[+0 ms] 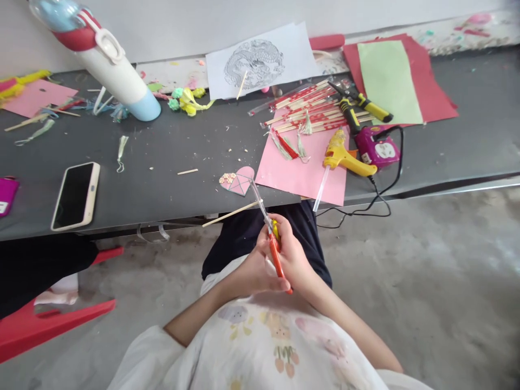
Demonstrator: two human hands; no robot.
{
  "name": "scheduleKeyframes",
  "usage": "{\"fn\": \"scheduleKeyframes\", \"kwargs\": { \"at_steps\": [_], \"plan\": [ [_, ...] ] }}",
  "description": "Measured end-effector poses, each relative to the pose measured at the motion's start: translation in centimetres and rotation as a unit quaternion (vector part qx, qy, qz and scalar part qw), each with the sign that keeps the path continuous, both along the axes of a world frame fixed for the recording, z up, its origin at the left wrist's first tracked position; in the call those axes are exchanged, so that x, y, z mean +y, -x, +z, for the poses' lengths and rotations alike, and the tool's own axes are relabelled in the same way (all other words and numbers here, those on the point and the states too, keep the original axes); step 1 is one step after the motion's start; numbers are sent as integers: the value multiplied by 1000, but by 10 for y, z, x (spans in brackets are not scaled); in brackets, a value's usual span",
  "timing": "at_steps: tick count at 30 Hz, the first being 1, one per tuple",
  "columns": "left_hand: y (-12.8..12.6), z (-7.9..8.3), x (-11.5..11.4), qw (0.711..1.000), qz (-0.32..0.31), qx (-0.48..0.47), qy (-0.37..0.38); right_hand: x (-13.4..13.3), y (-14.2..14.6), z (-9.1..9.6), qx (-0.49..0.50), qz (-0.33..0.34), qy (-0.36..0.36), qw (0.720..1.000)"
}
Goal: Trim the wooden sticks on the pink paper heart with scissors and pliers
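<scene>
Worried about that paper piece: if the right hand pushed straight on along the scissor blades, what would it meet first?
Probably the pink heart-shaped piece at the table edge: the right hand aims the scissors up toward it, the tips nearly there. Depth is unclear.

A craft workshop: around the yellow glue gun [345, 157] on the dark worktop [162, 146] lie coloured paper sheets [390, 81], bamboo sticks [312, 105], tassels and a dragon drawing [255, 62]; bare concrete floor [426, 281] below.

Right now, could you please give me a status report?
Both hands closed on orange scissors. Blades at thin wooden stick. Heart cutout near blade tips.
</scene>
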State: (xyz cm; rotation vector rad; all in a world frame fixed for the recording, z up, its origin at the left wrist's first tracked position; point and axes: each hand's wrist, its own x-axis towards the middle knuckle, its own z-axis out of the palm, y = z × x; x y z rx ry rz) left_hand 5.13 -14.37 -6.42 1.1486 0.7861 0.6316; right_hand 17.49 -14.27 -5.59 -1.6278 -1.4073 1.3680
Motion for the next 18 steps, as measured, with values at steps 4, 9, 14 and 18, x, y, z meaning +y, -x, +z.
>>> {"fn": "scheduleKeyframes", "kwargs": {
  "at_steps": [4,9,14,18],
  "plan": [
    [-1,-20,-7,997,-10,-15,-76,-6,3,-5,16,4,5,1000],
    [-5,-28,-10,997,34,-25,-60,-5,3,-7,14,11,-6,1000],
    [-7,-27,-6,998,52,-17,-28,-6,1,-13,-11,23,-31,999],
    [-8,-38,-8,995,74,-50,45,-9,-3,-20,-6,12,-32,999]
  ]
}}
